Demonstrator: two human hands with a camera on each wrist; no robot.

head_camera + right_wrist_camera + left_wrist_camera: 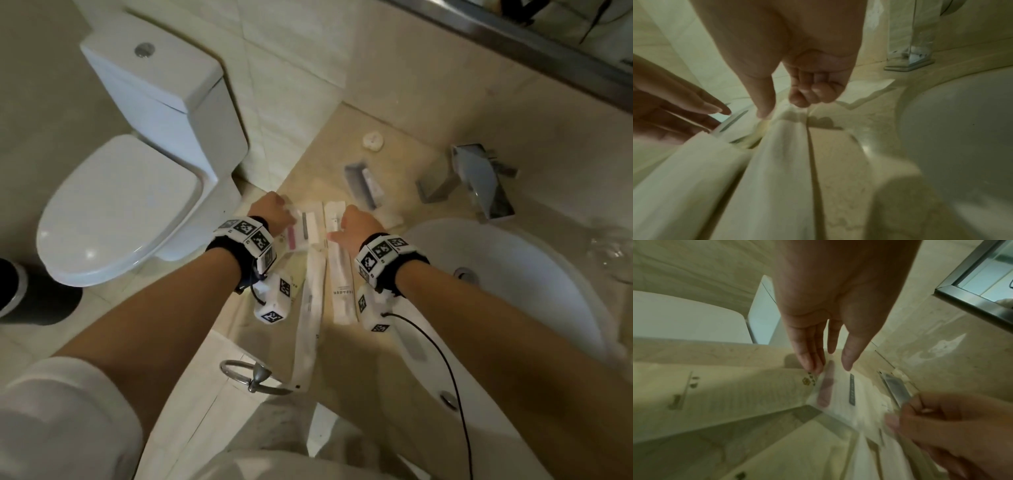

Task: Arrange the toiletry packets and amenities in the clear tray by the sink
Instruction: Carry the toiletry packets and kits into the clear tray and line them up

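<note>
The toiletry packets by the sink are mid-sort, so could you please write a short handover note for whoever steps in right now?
Left hand: fingers straight, tips touching the clear packet with the pink strip at the counter's left edge.
Right hand: thumb and curled fingers pinch the far end of a long white packet.
A second long white packet lies alongside, its near end overhanging the counter edge. The clear tray sits farther back near the faucet, with something white in it.
Done: little that shows. Left: move these packets into the tray and straighten them.
</note>
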